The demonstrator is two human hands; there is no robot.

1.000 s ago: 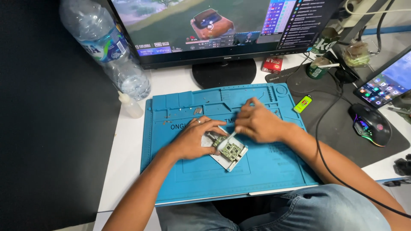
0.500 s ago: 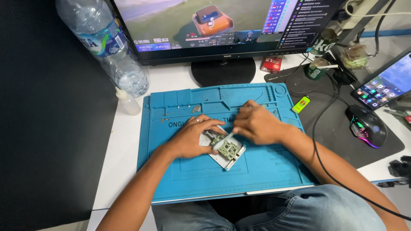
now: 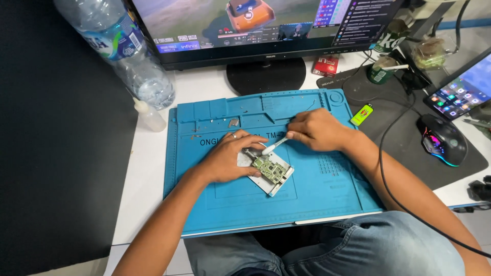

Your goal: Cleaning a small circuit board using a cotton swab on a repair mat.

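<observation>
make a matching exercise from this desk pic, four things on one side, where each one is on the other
Things:
1. circuit board
2. plastic bottle
3. yellow-green lighter
4. computer mouse

Places:
A. on the dark pad, far right
B. on the blue mat, under the left hand
C. just off the mat's top right corner
D. back left, beside the monitor

Pairs: 1-B, 2-D, 3-C, 4-A
</observation>
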